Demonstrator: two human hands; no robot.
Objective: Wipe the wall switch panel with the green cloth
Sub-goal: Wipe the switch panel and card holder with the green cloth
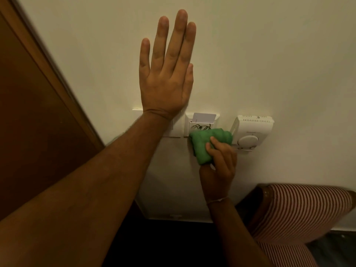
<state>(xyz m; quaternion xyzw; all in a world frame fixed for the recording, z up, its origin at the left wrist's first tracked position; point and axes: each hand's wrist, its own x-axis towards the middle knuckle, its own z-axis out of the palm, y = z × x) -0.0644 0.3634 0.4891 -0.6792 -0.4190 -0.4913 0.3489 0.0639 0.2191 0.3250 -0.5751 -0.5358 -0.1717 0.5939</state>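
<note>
L hand (165, 74) flat on the cream wall (269, 54), fingers straight & spread, holding nothing; wrist covers part of the white rectangular wall switch panel (171, 126). R hand (219, 160) has its grip closed round the bunched green cloth (208, 143), pressed vs lower edge of the white key-card holder plate (200, 122), just beside the white thermostat w/ round dial (250, 132). Brown wooden door (28, 112) at L; striped red-white chair (298, 209) lower R.

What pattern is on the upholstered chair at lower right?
Narrow red-and-white stripes on the chair, seen in the head view.
</note>
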